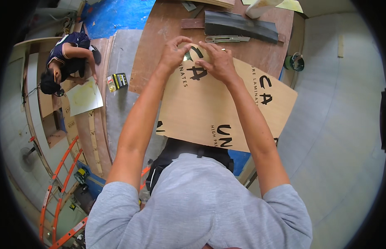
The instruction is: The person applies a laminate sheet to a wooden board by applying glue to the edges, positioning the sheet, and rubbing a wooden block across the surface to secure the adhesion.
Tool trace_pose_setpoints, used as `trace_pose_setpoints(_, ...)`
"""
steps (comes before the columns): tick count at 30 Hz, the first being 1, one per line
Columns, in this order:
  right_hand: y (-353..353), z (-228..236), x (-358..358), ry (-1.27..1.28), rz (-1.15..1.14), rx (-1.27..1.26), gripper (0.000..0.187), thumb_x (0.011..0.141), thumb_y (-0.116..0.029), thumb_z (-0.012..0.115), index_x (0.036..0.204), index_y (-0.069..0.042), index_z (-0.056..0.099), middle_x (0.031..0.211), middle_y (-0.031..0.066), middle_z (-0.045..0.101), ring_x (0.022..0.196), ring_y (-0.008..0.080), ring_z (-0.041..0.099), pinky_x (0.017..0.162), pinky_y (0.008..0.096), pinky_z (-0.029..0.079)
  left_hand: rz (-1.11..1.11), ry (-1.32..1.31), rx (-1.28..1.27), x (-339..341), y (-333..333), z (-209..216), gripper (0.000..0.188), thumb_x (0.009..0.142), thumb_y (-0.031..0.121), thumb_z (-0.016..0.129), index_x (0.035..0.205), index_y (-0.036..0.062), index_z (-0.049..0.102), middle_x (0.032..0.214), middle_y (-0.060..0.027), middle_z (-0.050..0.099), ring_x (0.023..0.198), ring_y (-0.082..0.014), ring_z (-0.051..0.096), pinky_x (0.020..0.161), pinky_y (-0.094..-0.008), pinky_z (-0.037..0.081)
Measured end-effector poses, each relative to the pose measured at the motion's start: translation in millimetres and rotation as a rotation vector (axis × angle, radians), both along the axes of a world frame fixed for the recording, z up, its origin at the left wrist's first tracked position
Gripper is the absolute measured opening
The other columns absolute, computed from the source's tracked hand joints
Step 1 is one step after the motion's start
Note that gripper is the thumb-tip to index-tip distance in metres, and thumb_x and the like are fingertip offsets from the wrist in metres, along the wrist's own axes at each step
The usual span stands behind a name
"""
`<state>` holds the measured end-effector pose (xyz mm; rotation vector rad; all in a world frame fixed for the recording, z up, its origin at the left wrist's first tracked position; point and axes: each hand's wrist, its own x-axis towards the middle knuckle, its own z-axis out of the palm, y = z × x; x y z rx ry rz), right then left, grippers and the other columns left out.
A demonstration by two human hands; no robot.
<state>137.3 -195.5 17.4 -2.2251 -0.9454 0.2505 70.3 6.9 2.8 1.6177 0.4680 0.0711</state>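
A brown-backed laminate sheet (193,110) with black lettering lies in front of me, its near edge overhanging by my waist. At its far edge, my left hand (175,54) is closed, with thumb and fingers pinching the edge. A small shiny dark-green patch shows on the sheet beside the left thumb. My right hand (218,62), wearing a ring, rests on the sheet just to the right, its thumb spread from its fingers. Just beyond that hand lies a grey utility knife (227,39). Behind the knife is a dark, curved strip (240,27).
The wooden worktop (153,41) also bears a pale container (259,8) and a metal piece (189,6). A yellow-black can (117,82) stands to the left. Farther left, a person (70,56) bends over a pale sheet (85,97). An orange ladder (56,191) stands lower left; a green tin (294,62) is at right.
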Motion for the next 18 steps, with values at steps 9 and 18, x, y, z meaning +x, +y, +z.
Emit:
trace_pose_setpoints(9, -9, -16, 8, -0.024, 0.039, 0.237, 0.044, 0.088, -0.03, 0.082, 0.126, -0.01, 0.07, 0.128, 0.0059, 0.07, 0.105, 0.0277, 0.071, 0.091, 0.0412, 0.053, -0.004, 0.104, -0.05, -4, 2, -1, 0.025, 0.097, 0.015, 0.072, 0.117, 0.0009, 0.069, 0.106, -0.0026, 0.071, 0.09, -0.0075, 0.065, 0.078, -0.025, 0.053)
trace_pose_setpoints(18, -4, 9, 28, 0.244, 0.02, -0.064, 0.057, 0.084, -0.045, 0.082, 0.126, -0.008, 0.07, 0.119, 0.0129, 0.073, 0.112, 0.0342, 0.068, 0.097, 0.046, 0.052, -0.156, -0.18, 0.89, 17, 5, 0, 0.023, 0.089, 0.017, 0.074, 0.108, 0.0039, 0.075, 0.105, -0.0135, 0.073, 0.09, -0.0233, 0.071, 0.08, -0.0328, 0.057)
